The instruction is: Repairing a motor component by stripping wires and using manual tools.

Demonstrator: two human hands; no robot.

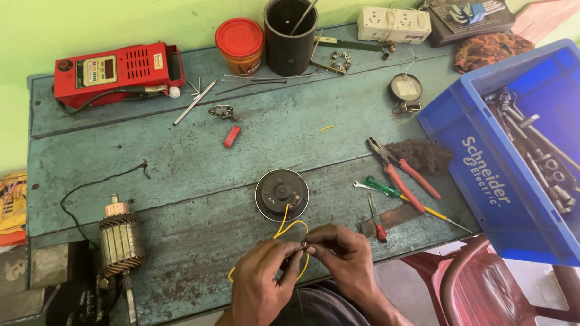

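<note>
The round black horn [281, 194] sat on the worn blue-green workbench [174, 160], one yellow wire [286, 224] already fixed to it. Left hand [262, 289] and right hand [341, 254] met, fingertips pinching the wire's bare ends together; the join looked unfinished.

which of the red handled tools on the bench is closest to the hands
The small red-handled screwdriver, lying just right of the right hand. The red-handled pliers lie farther right and farther from the hands.
</note>
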